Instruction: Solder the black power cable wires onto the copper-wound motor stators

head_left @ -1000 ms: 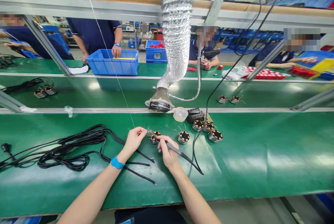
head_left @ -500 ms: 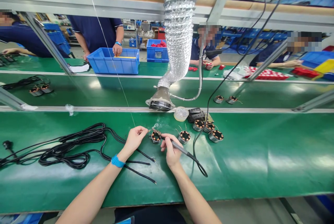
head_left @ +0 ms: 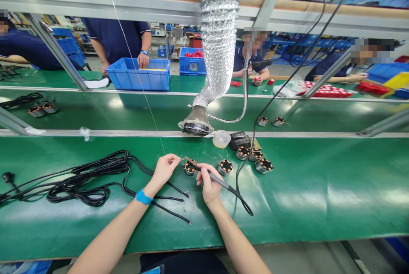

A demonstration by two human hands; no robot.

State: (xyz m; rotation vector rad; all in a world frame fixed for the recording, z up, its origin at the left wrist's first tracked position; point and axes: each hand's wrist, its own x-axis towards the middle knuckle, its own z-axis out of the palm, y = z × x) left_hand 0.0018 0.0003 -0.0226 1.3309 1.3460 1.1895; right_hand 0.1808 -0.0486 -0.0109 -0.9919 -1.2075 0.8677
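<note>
Silvery stators (head_left: 225, 168), five, near one soldering iron (head_left: 218, 179) in right fingers (head_left: 206, 176)

The right hand (head_left: 210, 185) hides part of the soldering iron (head_left: 220, 180)

On the bench (head_left: 306, 201), cables (head_left: 102, 165) lie left of one stator (head_left: 191, 172), four other stators (head_left: 225, 171) right, a crate (head_left: 139, 79) far behind

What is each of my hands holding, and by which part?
Your right hand holds the soldering iron by its grey handle. Your left hand seems to pinch the thin wire from above near its end; the fingers hide the exact spot.
</note>
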